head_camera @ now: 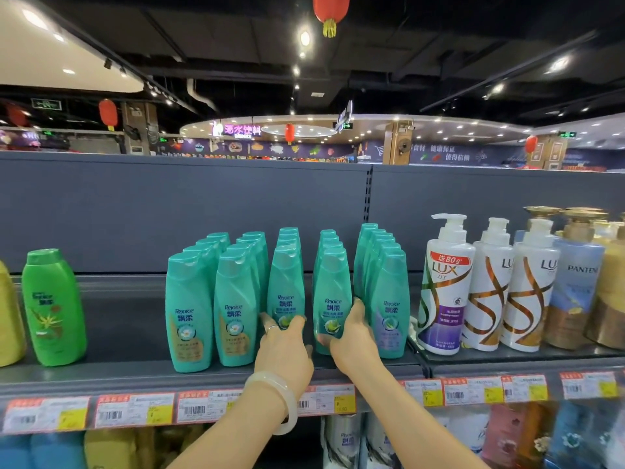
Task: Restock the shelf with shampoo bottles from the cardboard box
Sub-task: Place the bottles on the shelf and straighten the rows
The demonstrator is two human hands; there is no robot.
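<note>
On the shelf (111, 336), both hands are gripping front teal bottles: left hand (284, 350) around one (285, 292), right hand (355, 340) around another (333, 296); five rows looking nearly full, box unseen.

The left grip (285, 336) closes on the front bottle of the third row (285, 292); the right grip (351, 333) closes on the front bottle of the fourth row (333, 299), just beside it. Behind each held bottle its row runs back toward the rear panel (203, 204) of the shelf (118, 333). Left of the left grip stand two more rows (213, 299), then — well apart — a lone bottle (52, 306). Right of the right grip stands a fifth row (385, 292), then the pump bottles (487, 286). Below both grips, price tags (135, 409) line the shelf's front edge.
</note>
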